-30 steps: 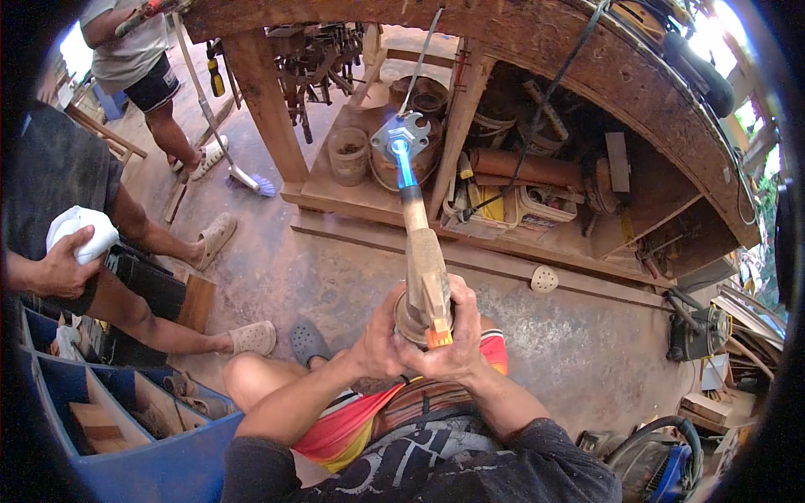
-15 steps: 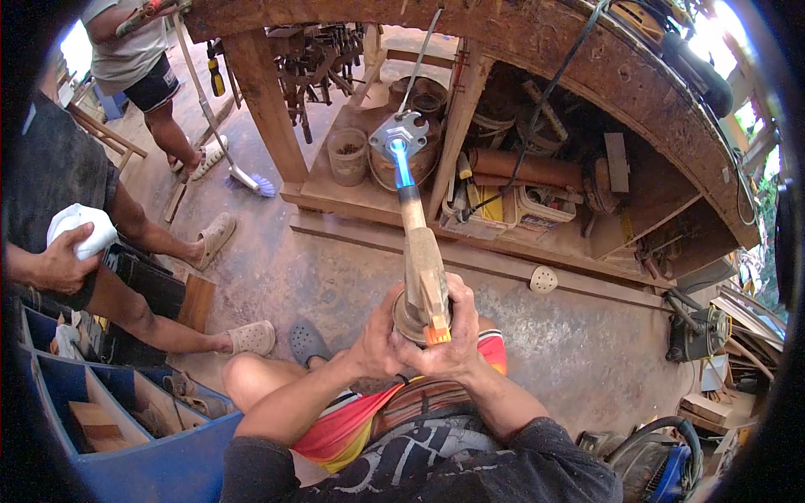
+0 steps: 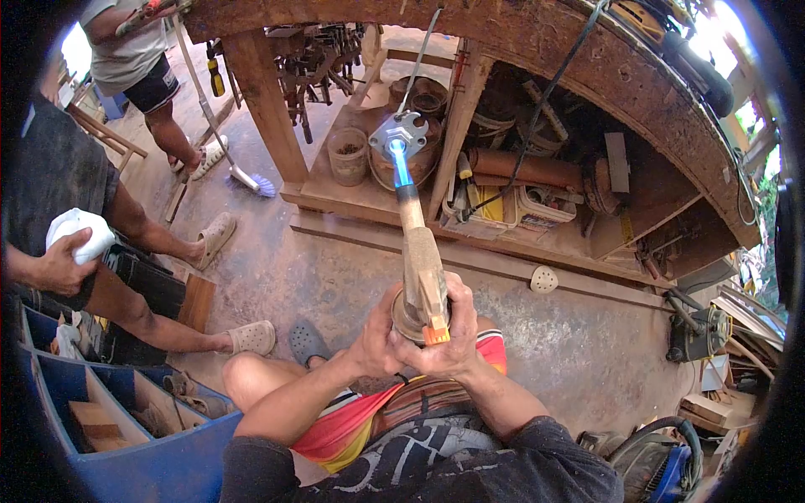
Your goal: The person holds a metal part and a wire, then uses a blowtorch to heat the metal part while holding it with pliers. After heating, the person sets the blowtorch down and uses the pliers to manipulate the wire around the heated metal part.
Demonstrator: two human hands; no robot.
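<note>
A lit blowtorch (image 3: pixel 423 260) with an orange part at its near end is gripped between my two hands. My left hand (image 3: pixel 377 335) is wrapped round one side of its body, and my right hand (image 3: pixel 455 331) round the other. From the nozzle a blue flame (image 3: pixel 402 163) plays on a grey metal flange with notches and holes (image 3: pixel 400 132). That flange hangs from a thin metal rod (image 3: pixel 418 63) below the bench edge. Behind it stand a brown bucket-like container (image 3: pixel 426 159) and a translucent plastic tub (image 3: pixel 348 158).
A wooden workbench (image 3: pixel 579 50) curves overhead, its shelf holding tubs of tools. At left, a person's hand (image 3: pixel 75 251) holds a white bundle. Another person stands beyond, near a purple brush (image 3: pixel 251 183). A blue compartment box (image 3: pixel 151 457) is at lower left; a black-and-blue machine (image 3: pixel 662 461) at lower right.
</note>
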